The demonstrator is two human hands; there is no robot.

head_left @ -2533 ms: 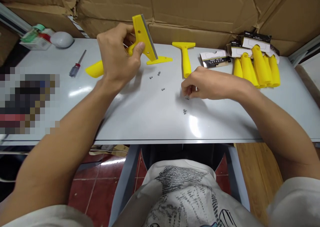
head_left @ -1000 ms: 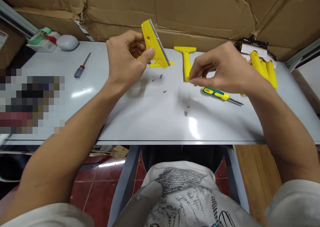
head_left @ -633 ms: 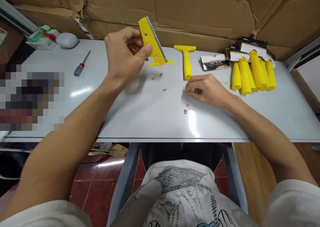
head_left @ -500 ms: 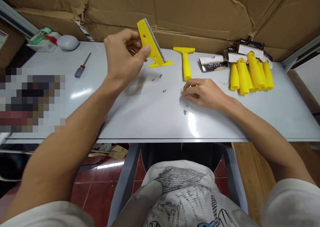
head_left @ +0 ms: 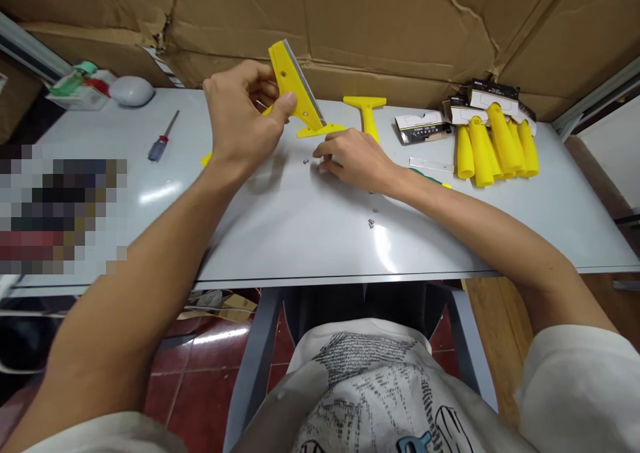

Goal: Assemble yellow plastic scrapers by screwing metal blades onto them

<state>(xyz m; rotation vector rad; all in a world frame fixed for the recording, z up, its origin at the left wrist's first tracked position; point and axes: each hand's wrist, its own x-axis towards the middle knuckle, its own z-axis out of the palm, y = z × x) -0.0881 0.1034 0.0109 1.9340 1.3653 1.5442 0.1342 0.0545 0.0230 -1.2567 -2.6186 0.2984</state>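
My left hand point(head_left: 247, 116) is closed round a yellow scraper point(head_left: 295, 83), raised above the table and tilted, with a metal blade along its right edge. A yellow crosspiece point(head_left: 320, 131) shows below the blade. Reaching down to the tabletop, my right hand point(head_left: 353, 160) has its fingers bent and drawn together; whatever lies between the tips is hidden. A small screw point(head_left: 306, 162) lies just left of those fingertips. Nearer the front edge are more small screws point(head_left: 371, 224). Behind my right hand lies a yellow T-shaped handle point(head_left: 367, 110), its lower end covered.
A screwdriver point(head_left: 164, 136) lies at left on the white table point(head_left: 280, 240). On the right are several yellow handles point(head_left: 483, 153), black-and-white packaging point(head_left: 423, 128) and a clear strip point(head_left: 431, 164). Cardboard point(head_left: 370, 26) stands along the back, with a grey mouse-like object point(head_left: 131, 91) at back left.
My right hand has moved left from beside the T-shaped handle's end to the screws under the scraper. My left hand still holds the scraper in nearly the same place.
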